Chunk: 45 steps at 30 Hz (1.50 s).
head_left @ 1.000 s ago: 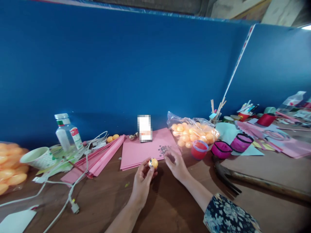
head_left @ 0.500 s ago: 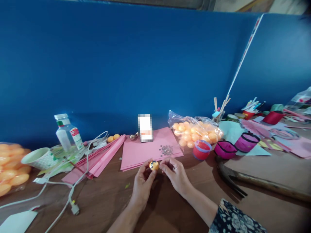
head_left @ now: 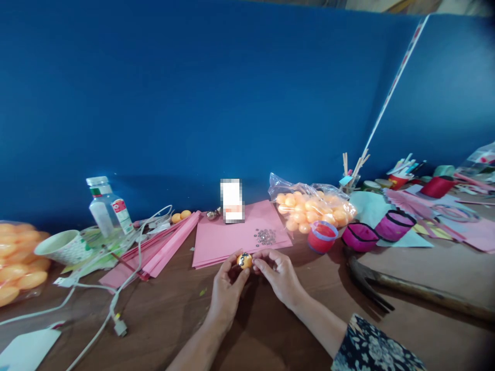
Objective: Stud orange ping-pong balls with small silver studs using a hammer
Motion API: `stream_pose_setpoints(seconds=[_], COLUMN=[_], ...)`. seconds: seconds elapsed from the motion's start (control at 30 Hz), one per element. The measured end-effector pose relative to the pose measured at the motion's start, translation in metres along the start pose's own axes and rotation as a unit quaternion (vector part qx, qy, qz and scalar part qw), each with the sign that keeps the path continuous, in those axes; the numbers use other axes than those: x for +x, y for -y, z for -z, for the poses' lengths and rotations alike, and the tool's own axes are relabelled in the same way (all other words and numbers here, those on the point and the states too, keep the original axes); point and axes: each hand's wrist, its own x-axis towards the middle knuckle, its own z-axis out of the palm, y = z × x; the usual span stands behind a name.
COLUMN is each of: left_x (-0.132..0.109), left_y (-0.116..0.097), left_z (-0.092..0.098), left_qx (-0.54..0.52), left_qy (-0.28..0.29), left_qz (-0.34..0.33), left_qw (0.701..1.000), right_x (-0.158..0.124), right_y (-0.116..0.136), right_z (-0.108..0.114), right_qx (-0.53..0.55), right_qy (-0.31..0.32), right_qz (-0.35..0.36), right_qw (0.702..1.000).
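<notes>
Between the thumb and fingers of my left hand (head_left: 229, 288) is a small orange ball (head_left: 244, 261) with dark marks and a shiny spot on its surface. My right hand (head_left: 277, 273) is pinched closed, its fingertips at the right side of the ball; anything in that pinch is too small to make out. Just beyond my hands lie stacked pink paper sheets (head_left: 220, 241), with a scatter of small dark round pieces (head_left: 265, 237) on their right part. A clear bag of orange balls (head_left: 309, 208) sits behind to the right.
On the right are a red cup (head_left: 323, 238), magenta fabric rings (head_left: 360, 237) and a hammer (head_left: 417, 289). White cables (head_left: 113, 304), a paper cup (head_left: 64, 247), a bottle (head_left: 102, 206) and another bag of balls (head_left: 23, 260) occupy the left. A blue wall (head_left: 232, 93) rises behind.
My right fingertips have come closer to the ball and now meet its side. The ball has turned slightly in my left hand. The view has shifted a little.
</notes>
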Motion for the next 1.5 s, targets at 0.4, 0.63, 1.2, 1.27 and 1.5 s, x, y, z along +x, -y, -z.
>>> stream_pose_setpoints(seconds=[0.4, 0.63, 1.2, 1.27, 1.5], left_x=[-0.001, -0.001, 0.001, 0.001, 0.001], left_y=[-0.003, -0.002, 0.001, 0.002, 0.001], left_z=[-0.002, -0.003, -0.001, -0.001, -0.001], left_qx=[0.003, 0.019, 0.023, 0.027, 0.030], left_qy=[0.004, -0.006, 0.000, 0.000, 0.001], left_qz=[-0.008, -0.022, -0.030, -0.030, -0.033], left_qw=[1.000, 1.000, 0.999, 0.999, 0.999], right_x=[0.000, 0.002, 0.002, 0.002, 0.002], right_y=[-0.013, -0.011, -0.009, -0.009, -0.010], right_z=[0.004, 0.002, 0.003, 0.003, 0.003], right_qx=[-0.062, -0.043, -0.048, -0.052, -0.052], right_qy=[0.025, 0.018, 0.031, 0.033, 0.041], right_qz=[0.027, 0.010, -0.015, -0.015, -0.014], right_qw=[0.997, 0.999, 0.998, 0.998, 0.998])
